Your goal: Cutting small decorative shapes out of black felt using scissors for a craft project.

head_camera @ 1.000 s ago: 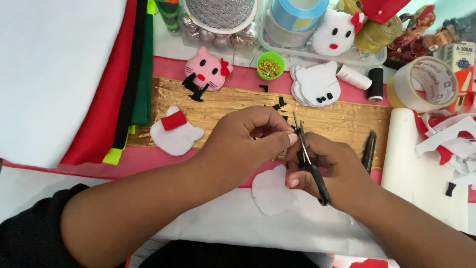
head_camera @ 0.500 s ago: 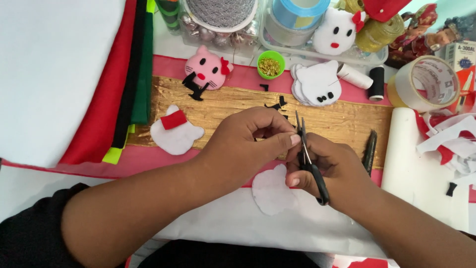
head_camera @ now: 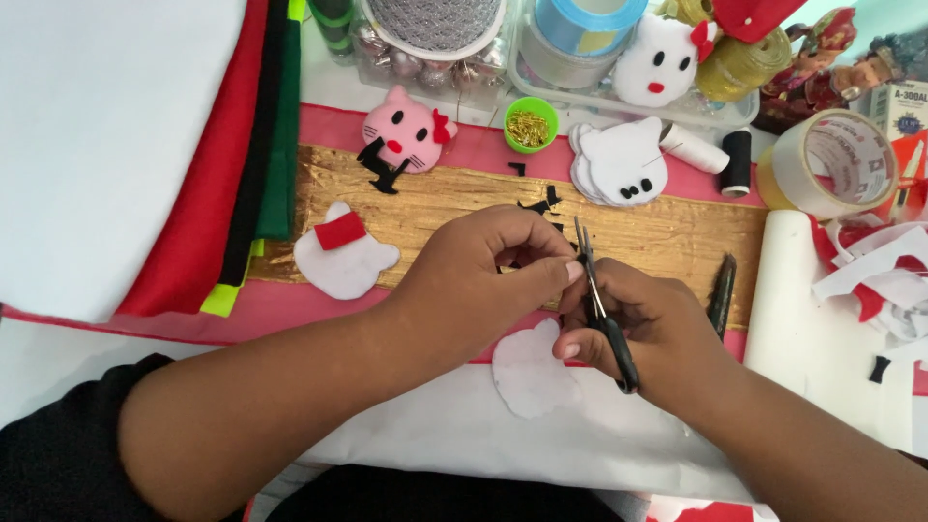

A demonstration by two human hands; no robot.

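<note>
Worktable (head_camera: 831, 358) under even light; pink cloth (head_camera: 319, 121), gold strip (head_camera: 677, 237), stacked felt sheets (head_camera: 261, 135) at left.

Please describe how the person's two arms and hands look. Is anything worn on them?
Both forearms are bare. The left hand and the right hand wear no gloves, and no ring, watch or bracelet is visible. A black sleeve covers the left upper arm down to about the elbow. The fingernails that show are short and unpainted.
</note>
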